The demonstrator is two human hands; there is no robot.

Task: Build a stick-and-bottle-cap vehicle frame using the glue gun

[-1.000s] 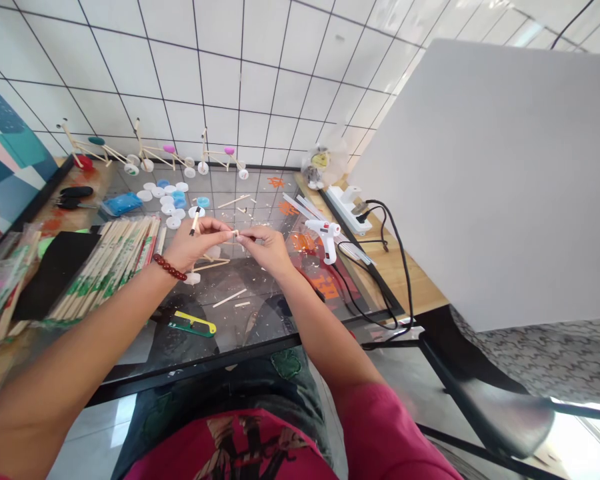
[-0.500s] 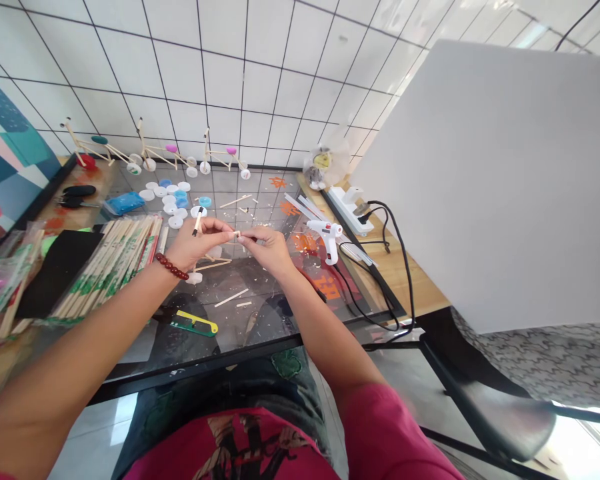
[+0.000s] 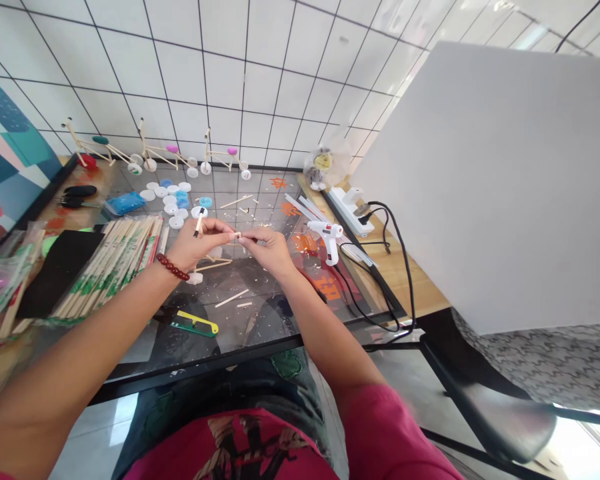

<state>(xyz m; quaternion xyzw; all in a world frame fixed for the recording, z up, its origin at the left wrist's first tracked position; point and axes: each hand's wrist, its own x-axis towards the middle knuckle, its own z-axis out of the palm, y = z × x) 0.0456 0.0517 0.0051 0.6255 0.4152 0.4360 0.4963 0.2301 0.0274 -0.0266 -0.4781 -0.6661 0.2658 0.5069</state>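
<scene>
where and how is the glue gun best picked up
By the handle, coming from the near right side, probably with the right hand, the closer of the two hands. The glue gun has its handle toward the person and its nozzle end pointing left, so this should keep fingers off the tip. The black cord leaves the handle's lower end, so grip above it.

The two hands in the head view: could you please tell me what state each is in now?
Left hand: closed, pinching a small pale piece; whether it grips the black-tipped stick is unclear.
Right hand: closed, pinching the same piece.
</scene>
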